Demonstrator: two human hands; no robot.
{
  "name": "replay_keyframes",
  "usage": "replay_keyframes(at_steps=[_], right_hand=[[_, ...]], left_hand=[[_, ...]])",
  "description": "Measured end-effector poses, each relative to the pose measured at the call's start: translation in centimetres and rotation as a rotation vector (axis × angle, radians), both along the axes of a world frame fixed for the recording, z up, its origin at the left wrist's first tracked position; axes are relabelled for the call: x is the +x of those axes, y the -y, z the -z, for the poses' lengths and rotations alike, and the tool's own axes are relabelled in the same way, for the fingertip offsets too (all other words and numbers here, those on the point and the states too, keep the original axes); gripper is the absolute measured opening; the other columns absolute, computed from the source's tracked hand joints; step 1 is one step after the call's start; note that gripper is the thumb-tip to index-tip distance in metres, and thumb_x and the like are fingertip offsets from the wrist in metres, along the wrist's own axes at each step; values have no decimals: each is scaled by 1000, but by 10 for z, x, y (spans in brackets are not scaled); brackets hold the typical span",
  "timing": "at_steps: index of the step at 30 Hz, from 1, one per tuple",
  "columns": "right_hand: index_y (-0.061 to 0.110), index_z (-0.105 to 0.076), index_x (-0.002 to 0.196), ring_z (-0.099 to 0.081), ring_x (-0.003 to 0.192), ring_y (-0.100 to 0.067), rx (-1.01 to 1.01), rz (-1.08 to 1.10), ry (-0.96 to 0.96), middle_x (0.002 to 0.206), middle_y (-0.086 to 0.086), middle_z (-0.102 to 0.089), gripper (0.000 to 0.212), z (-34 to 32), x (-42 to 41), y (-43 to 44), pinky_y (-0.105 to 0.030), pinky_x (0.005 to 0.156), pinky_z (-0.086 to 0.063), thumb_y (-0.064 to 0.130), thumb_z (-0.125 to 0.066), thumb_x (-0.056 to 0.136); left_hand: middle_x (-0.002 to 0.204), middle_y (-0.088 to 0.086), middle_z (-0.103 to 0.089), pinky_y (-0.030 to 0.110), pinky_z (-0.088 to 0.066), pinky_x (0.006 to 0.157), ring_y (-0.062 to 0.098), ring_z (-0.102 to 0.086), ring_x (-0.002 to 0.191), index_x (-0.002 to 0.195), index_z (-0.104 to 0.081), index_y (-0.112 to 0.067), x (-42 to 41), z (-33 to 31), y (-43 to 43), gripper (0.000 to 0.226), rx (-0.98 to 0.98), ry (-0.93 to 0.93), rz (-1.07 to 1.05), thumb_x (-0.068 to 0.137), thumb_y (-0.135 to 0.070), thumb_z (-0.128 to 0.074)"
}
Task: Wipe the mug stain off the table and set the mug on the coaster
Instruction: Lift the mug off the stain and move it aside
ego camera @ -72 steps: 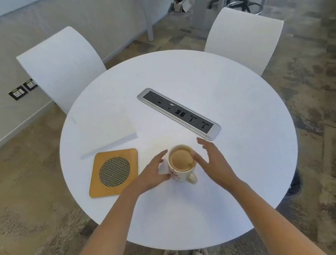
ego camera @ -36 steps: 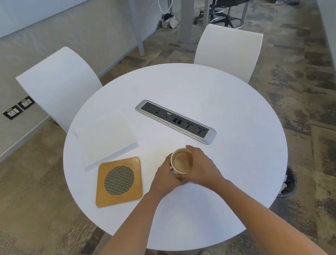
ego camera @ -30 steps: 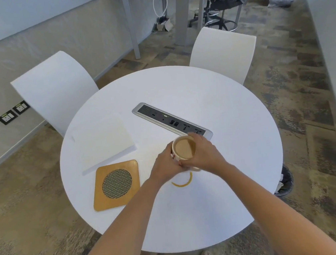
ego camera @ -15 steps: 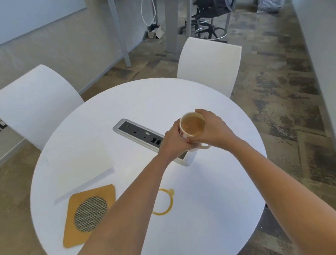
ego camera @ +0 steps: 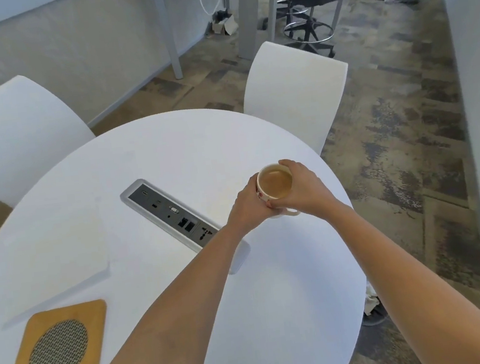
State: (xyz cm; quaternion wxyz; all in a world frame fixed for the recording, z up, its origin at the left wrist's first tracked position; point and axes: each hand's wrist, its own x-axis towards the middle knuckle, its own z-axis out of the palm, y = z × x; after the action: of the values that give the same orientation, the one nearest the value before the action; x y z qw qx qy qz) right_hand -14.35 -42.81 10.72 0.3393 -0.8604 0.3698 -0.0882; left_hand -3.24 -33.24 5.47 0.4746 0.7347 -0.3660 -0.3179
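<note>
A white mug (ego camera: pixel 275 184) full of light brown drink is at the far right of the round white table (ego camera: pixel 169 148), past the end of the power strip. My left hand (ego camera: pixel 249 206) wraps its left side and my right hand (ego camera: pixel 301 188) wraps its right side, with the handle poking out beneath. Whether the mug rests on the tabletop or hovers just above it, I cannot tell. The square wooden coaster (ego camera: pixel 53 354) with a round mesh centre lies at the near left. The ring stain is hidden behind my left forearm.
A silver power strip (ego camera: pixel 170 212) with sockets runs diagonally across the table's middle. A white cloth or paper sheet (ego camera: pixel 61 256) lies flat just beyond the coaster. Two white chairs (ego camera: pixel 294 94) (ego camera: pixel 12 136) stand at the far side. The table's right edge is close to the mug.
Both hands closed on the mug, lifted it off a brown ring stain and carried it away from me to the far right of the table, lower now. The camera view shifted right.
</note>
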Motion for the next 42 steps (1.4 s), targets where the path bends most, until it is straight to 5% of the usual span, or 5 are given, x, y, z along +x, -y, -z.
replay_keyframes(at_steps=[26,38,42], right_hand=[[27,-34,137,-50,119,-17,85,-53,-54,137,5,-44,97,56,21,46,-38,94,-46,47,-80,54],[19,-36,135,-47,122,-18,155,-56,-38,139,-2,-42,96,57,23,44,-42,96,-48,43,-82,54],[19,-26,144,-32,134,-21,129,-42,-49,145,-4,-31,103,59,23,42,-33,98,-39,36,-84,60]], left_hand=[[108,-26,-56,14,-43,76,-8,-54,100,119,-41,-41,8,48,37,84,20,-122,-45,51,-30,-88],[112,-24,-45,-1,-41,73,-26,-46,96,109,-38,-44,8,49,38,78,-66,-100,30,64,6,-79],[117,-19,-46,4,-43,78,-14,-49,106,123,-36,-29,15,51,34,76,-38,-93,52,68,5,-76]])
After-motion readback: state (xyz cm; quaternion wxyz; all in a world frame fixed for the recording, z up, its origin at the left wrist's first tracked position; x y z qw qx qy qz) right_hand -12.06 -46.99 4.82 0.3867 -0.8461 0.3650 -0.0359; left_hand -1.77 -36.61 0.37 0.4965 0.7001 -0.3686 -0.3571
